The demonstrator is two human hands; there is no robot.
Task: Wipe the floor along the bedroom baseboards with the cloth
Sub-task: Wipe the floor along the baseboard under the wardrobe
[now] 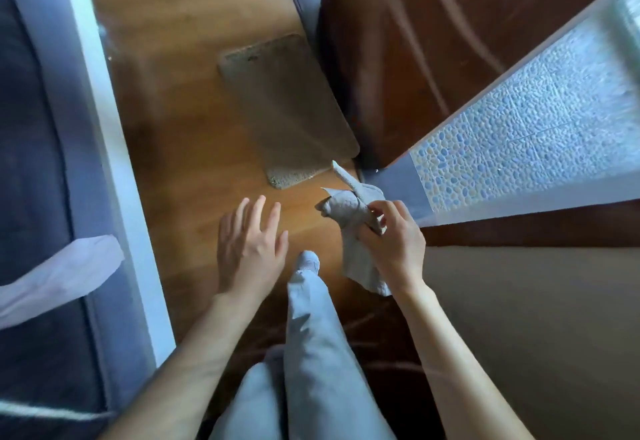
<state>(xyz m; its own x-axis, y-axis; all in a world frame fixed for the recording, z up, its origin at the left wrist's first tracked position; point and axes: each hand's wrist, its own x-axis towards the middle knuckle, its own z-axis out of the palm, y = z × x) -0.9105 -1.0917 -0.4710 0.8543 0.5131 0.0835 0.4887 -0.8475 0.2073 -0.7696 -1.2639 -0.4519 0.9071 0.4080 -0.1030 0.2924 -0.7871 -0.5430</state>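
Right hand [393, 242] grips the bunched cloth [349, 218], held up off the wood floor [180, 148] (likely being regathered before wiping). Left hand [249, 249] spread, holding nothing, probably for balance. Mat [287, 107] lies farther off.

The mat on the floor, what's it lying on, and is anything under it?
The mat lies flat on the wooden floor, its right edge beside the dark wooden door. Nothing rests on top. Whatever is beneath is covered and cannot be seen.
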